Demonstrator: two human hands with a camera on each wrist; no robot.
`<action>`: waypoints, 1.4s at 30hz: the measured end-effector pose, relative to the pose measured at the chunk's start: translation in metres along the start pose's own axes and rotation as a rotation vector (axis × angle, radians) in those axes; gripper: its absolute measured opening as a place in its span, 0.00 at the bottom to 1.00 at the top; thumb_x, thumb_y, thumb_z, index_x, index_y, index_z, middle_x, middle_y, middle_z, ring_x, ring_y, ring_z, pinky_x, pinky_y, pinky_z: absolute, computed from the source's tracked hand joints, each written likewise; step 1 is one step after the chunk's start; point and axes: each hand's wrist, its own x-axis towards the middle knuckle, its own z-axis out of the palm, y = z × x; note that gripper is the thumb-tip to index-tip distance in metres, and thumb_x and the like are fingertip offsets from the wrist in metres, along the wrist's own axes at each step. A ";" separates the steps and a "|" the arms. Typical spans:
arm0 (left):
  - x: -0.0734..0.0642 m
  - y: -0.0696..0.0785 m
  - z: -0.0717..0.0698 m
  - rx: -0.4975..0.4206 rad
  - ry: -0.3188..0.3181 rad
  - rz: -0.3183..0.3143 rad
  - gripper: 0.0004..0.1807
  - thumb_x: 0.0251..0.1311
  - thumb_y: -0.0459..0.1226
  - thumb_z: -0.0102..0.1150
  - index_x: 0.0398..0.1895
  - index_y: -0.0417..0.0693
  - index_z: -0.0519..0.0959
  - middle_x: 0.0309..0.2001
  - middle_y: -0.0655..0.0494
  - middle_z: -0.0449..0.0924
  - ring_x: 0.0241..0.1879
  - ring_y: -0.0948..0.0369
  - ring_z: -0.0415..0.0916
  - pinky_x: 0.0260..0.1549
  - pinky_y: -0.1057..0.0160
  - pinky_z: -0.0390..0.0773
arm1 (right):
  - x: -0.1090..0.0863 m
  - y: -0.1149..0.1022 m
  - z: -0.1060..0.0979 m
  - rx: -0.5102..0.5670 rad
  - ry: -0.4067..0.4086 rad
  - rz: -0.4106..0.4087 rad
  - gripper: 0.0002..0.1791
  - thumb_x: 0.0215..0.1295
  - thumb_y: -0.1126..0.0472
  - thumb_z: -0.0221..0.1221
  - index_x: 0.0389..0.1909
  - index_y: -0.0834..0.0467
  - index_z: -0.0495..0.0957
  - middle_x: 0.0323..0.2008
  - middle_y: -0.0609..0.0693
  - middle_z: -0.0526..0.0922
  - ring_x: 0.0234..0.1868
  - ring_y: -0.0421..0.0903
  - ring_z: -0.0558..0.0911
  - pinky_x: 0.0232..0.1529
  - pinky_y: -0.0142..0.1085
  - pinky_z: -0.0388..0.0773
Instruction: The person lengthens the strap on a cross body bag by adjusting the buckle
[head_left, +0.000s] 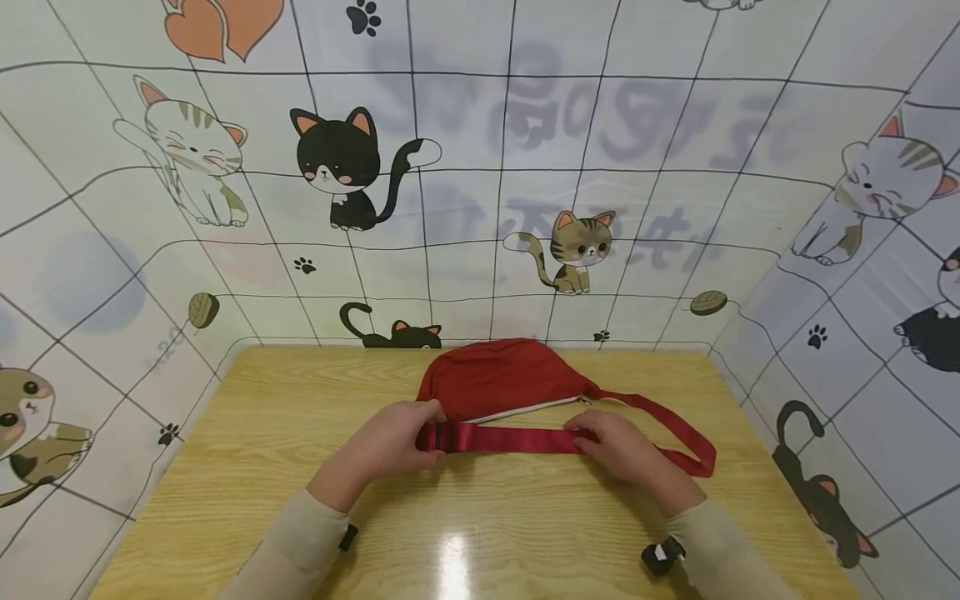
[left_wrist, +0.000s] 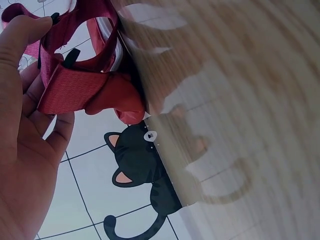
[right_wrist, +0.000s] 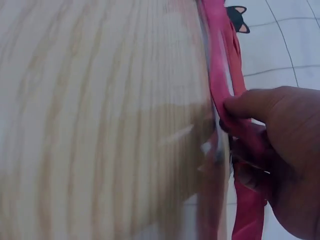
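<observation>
A red waist bag (head_left: 495, 375) with a white zipper lies at the far side of the table. Its strap (head_left: 510, 440) is stretched sideways in front of it, between both hands. At the strap's left end my left hand (head_left: 397, 437) pinches the webbing beside a black slider (head_left: 439, 437); the left wrist view shows thumb and fingers on the looped strap (left_wrist: 75, 92). My right hand (head_left: 618, 446) pinches the strap farther right, thumb on top in the right wrist view. Beyond that hand, the rest of the strap loops back to the bag's right end.
A glossy wooden table (head_left: 300, 392) carries the bag. Behind and at both sides stands a white cloth wall (head_left: 465, 192) with grid lines and cartoon cats. Black wrist devices (head_left: 663, 556) show at the cuffs.
</observation>
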 end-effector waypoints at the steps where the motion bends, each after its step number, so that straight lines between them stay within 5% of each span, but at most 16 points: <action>1: 0.000 0.000 0.000 -0.001 0.000 -0.003 0.21 0.55 0.43 0.84 0.45 0.58 0.79 0.34 0.68 0.79 0.32 0.66 0.74 0.33 0.63 0.77 | 0.002 -0.003 0.001 -0.002 -0.006 0.010 0.14 0.75 0.64 0.70 0.59 0.56 0.87 0.54 0.48 0.89 0.57 0.53 0.86 0.61 0.55 0.83; 6: 0.000 0.001 -0.001 -0.004 -0.005 -0.015 0.21 0.56 0.43 0.84 0.46 0.58 0.79 0.34 0.69 0.79 0.32 0.66 0.74 0.32 0.63 0.77 | 0.015 -0.027 0.010 0.008 -0.024 0.013 0.19 0.77 0.56 0.70 0.64 0.57 0.84 0.59 0.51 0.86 0.63 0.54 0.83 0.67 0.56 0.79; 10: 0.000 0.002 -0.001 -0.009 -0.002 -0.009 0.21 0.56 0.43 0.83 0.46 0.57 0.79 0.34 0.69 0.79 0.32 0.66 0.74 0.33 0.63 0.77 | 0.031 -0.047 0.022 0.051 -0.032 -0.063 0.20 0.78 0.55 0.69 0.64 0.58 0.83 0.59 0.50 0.85 0.64 0.54 0.82 0.68 0.55 0.78; 14: 0.000 0.002 0.000 -0.011 0.004 -0.001 0.21 0.55 0.42 0.84 0.46 0.57 0.79 0.34 0.69 0.79 0.32 0.66 0.75 0.33 0.63 0.78 | 0.048 -0.062 0.036 0.126 -0.026 -0.142 0.19 0.78 0.57 0.69 0.63 0.60 0.83 0.56 0.51 0.86 0.60 0.53 0.83 0.65 0.55 0.79; 22: 0.001 0.002 -0.001 -0.013 0.000 0.005 0.21 0.56 0.42 0.84 0.46 0.56 0.79 0.33 0.68 0.79 0.32 0.66 0.74 0.33 0.63 0.77 | 0.061 -0.076 0.048 0.262 -0.022 -0.106 0.14 0.77 0.63 0.69 0.59 0.55 0.86 0.50 0.46 0.88 0.49 0.44 0.86 0.55 0.45 0.84; 32: 0.000 0.001 -0.001 -0.009 0.019 0.012 0.22 0.55 0.42 0.84 0.45 0.57 0.78 0.33 0.69 0.78 0.32 0.66 0.74 0.32 0.63 0.77 | 0.047 -0.066 0.032 0.221 0.042 -0.199 0.13 0.80 0.65 0.65 0.59 0.48 0.87 0.49 0.39 0.86 0.47 0.38 0.82 0.52 0.41 0.83; 42: -0.002 0.001 -0.002 -0.023 0.013 -0.001 0.21 0.56 0.42 0.84 0.44 0.59 0.79 0.33 0.69 0.79 0.32 0.67 0.74 0.32 0.63 0.77 | 0.028 -0.036 0.012 0.207 0.014 -0.119 0.15 0.80 0.66 0.65 0.59 0.45 0.88 0.55 0.38 0.87 0.53 0.39 0.84 0.56 0.43 0.84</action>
